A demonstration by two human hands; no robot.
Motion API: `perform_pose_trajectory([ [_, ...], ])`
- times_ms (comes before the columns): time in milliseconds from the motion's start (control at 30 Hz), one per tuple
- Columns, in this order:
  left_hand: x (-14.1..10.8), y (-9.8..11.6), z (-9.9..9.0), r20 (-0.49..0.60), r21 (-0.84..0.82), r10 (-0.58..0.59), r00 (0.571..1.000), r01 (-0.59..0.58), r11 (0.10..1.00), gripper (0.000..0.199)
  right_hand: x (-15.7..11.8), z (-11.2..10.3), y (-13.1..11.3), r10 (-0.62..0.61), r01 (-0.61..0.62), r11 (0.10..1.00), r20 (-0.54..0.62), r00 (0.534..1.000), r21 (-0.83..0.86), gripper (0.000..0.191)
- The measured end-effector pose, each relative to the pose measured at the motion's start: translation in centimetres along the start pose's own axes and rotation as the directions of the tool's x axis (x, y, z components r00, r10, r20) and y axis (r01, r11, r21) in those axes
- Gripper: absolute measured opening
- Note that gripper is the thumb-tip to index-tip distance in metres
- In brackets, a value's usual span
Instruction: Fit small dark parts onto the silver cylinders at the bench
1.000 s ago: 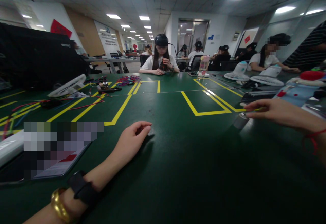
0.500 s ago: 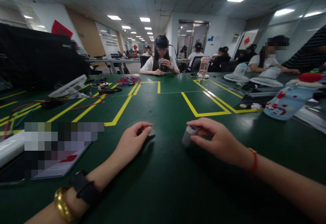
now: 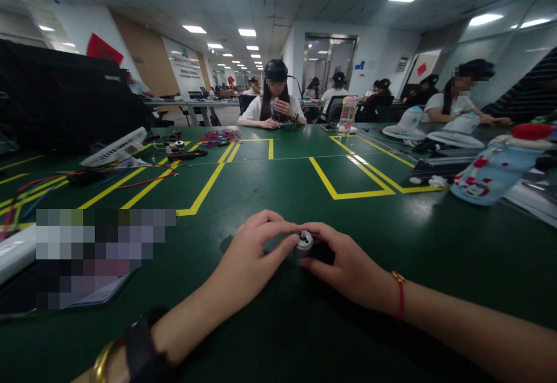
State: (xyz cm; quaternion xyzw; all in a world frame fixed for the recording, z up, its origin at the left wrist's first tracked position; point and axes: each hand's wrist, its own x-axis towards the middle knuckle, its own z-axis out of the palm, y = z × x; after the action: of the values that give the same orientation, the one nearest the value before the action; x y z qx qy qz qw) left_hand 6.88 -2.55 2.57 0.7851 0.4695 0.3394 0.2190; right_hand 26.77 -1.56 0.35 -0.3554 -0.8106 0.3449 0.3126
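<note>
Cylinder (image 3: 304,241) between left hand (image 3: 255,248) and right hand (image 3: 353,264), tape (image 3: 363,195) well beyond

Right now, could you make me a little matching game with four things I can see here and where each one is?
Things:
1. silvery cylinder
2. red bracelet
3. black wristband
4. light blue bottle

Places:
A. around the left wrist
B. on the green table, toward the right of the picture
C. around the right wrist
D. at the fingertips of the left hand and right hand

Right pairs: 1-D, 2-C, 3-A, 4-B.
</note>
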Motion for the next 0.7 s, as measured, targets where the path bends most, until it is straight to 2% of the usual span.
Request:
perform_pose_trajectory([
  [67,0.3,0.9,0.3,-0.005,-0.002,0.001,1.000,-0.001,1.000,0.020,0.1,0.1,-0.1,0.000,0.000,1.000,0.007,1.000,-0.009,0.039],
  [133,0.6,1.2,0.3,-0.054,-0.043,-0.017,0.998,0.015,0.999,0.018,0.2,0.1,-0.1,-0.005,0.005,1.000,0.000,1.000,-0.016,0.039],
  [267,0.6,0.3,0.0,-0.133,-0.105,-0.103,0.986,0.089,0.990,0.019,0.0,-0.2,0.0,0.006,-0.011,0.997,-0.062,0.998,-0.076,0.038],
  [367,0.2,-1.0,0.2,-0.063,-0.040,-0.127,0.990,0.124,0.991,0.016,-0.1,-0.7,0.1,0.019,-0.033,0.988,-0.099,0.995,-0.151,0.038],
  [567,0.1,-2.3,1.9,0.055,0.217,-0.077,0.996,0.064,0.974,0.014,-0.4,-0.7,0.4,0.022,-0.038,0.982,-0.086,0.996,-0.187,0.045],
  [633,0.1,-2.3,2.0,0.067,0.225,-0.089,0.994,0.072,0.972,0.017,-0.5,-0.6,0.5,0.024,-0.040,0.981,-0.084,0.996,-0.189,0.046],
  [700,0.1,-2.3,1.4,0.046,0.163,-0.107,0.993,0.099,0.982,0.024,-0.4,-0.9,0.4,0.029,-0.052,0.977,-0.114,0.993,-0.207,0.046],
])
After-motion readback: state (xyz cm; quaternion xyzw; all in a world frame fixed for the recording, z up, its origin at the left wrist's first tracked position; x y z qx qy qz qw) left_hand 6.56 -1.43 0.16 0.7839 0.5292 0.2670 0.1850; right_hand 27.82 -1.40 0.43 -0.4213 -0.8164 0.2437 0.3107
